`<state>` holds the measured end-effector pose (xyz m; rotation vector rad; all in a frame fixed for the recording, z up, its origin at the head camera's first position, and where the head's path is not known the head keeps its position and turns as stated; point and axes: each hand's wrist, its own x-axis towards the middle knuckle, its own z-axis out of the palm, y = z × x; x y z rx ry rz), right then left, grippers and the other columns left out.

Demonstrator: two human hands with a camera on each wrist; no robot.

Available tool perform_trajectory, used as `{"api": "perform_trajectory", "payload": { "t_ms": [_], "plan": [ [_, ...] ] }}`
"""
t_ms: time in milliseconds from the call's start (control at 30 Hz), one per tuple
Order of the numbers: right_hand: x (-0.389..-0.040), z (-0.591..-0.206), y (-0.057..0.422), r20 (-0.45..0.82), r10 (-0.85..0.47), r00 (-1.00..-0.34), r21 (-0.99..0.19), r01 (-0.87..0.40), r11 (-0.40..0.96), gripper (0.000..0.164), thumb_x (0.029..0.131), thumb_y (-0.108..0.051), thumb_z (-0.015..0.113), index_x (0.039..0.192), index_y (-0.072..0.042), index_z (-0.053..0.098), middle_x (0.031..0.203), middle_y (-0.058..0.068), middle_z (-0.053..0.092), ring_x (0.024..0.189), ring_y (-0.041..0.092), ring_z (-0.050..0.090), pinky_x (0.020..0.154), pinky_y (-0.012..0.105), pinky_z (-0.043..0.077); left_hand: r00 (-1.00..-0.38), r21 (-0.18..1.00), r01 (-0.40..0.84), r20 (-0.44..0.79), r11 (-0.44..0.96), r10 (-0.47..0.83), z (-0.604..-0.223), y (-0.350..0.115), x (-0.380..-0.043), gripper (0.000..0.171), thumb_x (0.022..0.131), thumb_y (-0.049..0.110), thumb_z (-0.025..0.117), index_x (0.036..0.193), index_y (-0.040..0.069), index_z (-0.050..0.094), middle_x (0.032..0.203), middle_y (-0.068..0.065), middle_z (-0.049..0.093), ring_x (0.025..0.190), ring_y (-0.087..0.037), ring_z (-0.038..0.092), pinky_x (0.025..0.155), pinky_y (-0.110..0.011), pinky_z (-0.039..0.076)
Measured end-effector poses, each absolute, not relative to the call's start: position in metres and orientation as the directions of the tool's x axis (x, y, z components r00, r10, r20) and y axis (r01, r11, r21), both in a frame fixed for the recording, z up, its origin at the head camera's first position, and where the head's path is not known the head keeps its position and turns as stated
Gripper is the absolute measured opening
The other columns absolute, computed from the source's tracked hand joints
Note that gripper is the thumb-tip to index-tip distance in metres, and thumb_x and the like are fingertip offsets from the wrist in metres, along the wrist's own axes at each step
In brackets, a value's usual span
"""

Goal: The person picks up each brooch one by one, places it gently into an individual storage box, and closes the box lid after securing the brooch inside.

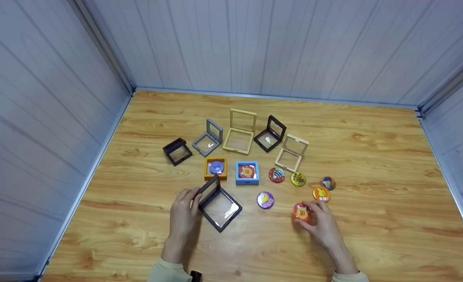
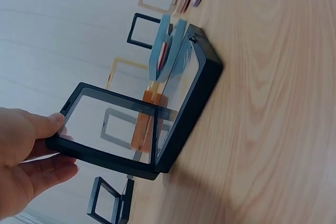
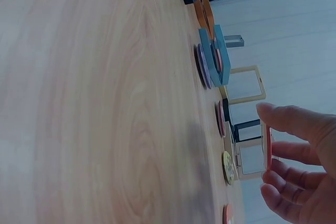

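My left hand (image 1: 183, 209) grips the raised lid of a black display case (image 1: 220, 209) with a clear film window; in the left wrist view its thumb and fingers pinch the lid's edge while the base lies on the table. On the right, my right hand (image 1: 323, 223) pinches a round red badge (image 1: 302, 212) by its edges. That badge shows edge-on, above the table, in the right wrist view. Between the hands lies a purple badge (image 1: 265, 200) with a yellow figure. Near the right fingertips is an orange badge (image 1: 322, 194), with a darker badge (image 1: 328, 183) just behind.
A closed orange case (image 1: 205, 172) and a closed blue case (image 1: 247, 181) hold badges. Behind them stand open cases: black (image 1: 172, 147), grey (image 1: 196, 145), yellow (image 1: 239, 151), dark brown (image 1: 268, 148) and beige (image 1: 294, 169). A red badge (image 1: 276, 175) and yellow badge (image 1: 298, 179) lie nearby.
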<state>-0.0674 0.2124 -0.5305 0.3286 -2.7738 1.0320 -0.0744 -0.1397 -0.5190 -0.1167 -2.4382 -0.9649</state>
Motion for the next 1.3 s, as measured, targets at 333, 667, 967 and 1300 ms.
{"api": "perform_trajectory", "payload": {
  "t_ms": [333, 667, 967, 1300],
  "plan": [
    [-0.067, -0.531, 0.206, 0.229, -0.154, -0.961, -0.632, -0.267, 0.728, 0.048, 0.059, -0.004, 0.080, 0.101, 0.005, 0.060, 0.095, 0.010, 0.053, 0.087, 0.024, 0.055, 0.077, 0.041, 0.045, -0.875, 0.635, 0.277, 0.477, 0.721, -0.084, -0.520, -0.125, -0.070, 0.013, 0.079, 0.003, 0.064, 0.091, -0.003, 0.066, 0.081, -0.005, 0.060, 0.076, -0.018, 0.057, 0.067, -0.031, 0.048],
    [-0.068, -0.530, 0.201, 0.236, -0.167, -0.957, -0.638, -0.282, 0.716, 0.049, 0.059, -0.007, 0.080, 0.102, 0.004, 0.060, 0.095, 0.008, 0.053, 0.088, 0.023, 0.054, 0.078, 0.039, 0.045, -0.896, 0.651, 0.273, 0.441, 0.708, -0.060, -0.518, -0.115, -0.066, 0.017, 0.081, 0.005, 0.063, 0.095, -0.003, 0.065, 0.083, -0.004, 0.060, 0.077, -0.016, 0.057, 0.067, -0.030, 0.049],
    [-0.069, -0.530, 0.191, 0.222, -0.182, -0.958, -0.642, -0.284, 0.712, 0.049, 0.060, -0.009, 0.080, 0.103, 0.003, 0.060, 0.095, 0.007, 0.052, 0.087, 0.020, 0.054, 0.074, 0.036, 0.046, -0.895, 0.647, 0.291, 0.444, 0.704, -0.038, -0.519, -0.106, -0.065, 0.017, 0.080, 0.006, 0.064, 0.094, -0.003, 0.066, 0.082, -0.004, 0.060, 0.076, -0.015, 0.057, 0.066, -0.028, 0.049],
    [-0.070, -0.527, 0.179, 0.123, -0.176, -0.977, -0.683, -0.212, 0.699, 0.050, 0.062, -0.011, 0.079, 0.107, 0.001, 0.059, 0.100, 0.007, 0.052, 0.091, 0.020, 0.053, 0.076, 0.033, 0.047, -0.900, 0.664, 0.302, 0.436, 0.684, -0.027, -0.520, -0.096, -0.062, 0.017, 0.079, 0.005, 0.064, 0.095, -0.002, 0.066, 0.080, -0.002, 0.059, 0.073, -0.013, 0.056, 0.064, -0.026, 0.048]
  ]
}}
